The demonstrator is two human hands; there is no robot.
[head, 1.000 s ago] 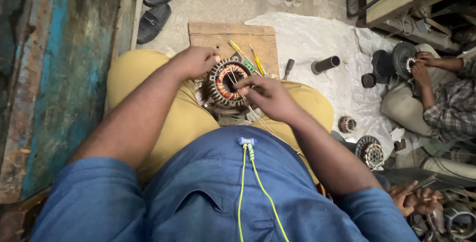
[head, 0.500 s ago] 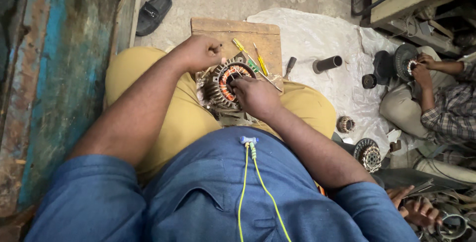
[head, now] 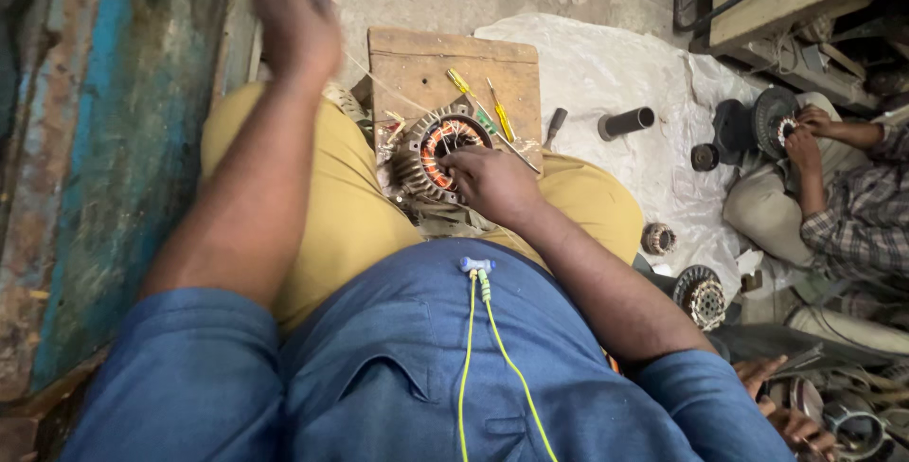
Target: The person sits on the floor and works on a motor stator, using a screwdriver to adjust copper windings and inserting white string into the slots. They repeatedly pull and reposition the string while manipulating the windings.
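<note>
wooden board (head: 421,64): on the floor past my knees, near edge under the stator
stator (head: 437,154): on my lap at the board's near edge, copper windings inside
left hand (head: 295,22): raised off the board's left edge, blurred, can't tell finger state
right hand (head: 492,183): fingers curled, tips on the stator's right rim
screwdrivers (head: 492,112): on the board, right side, just beside the stator

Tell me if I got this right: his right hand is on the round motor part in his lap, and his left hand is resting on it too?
Not quite. The right hand is on the motor part, but the left hand is not resting on it: the head view shows it raised up and away to the left, blurred.
</note>
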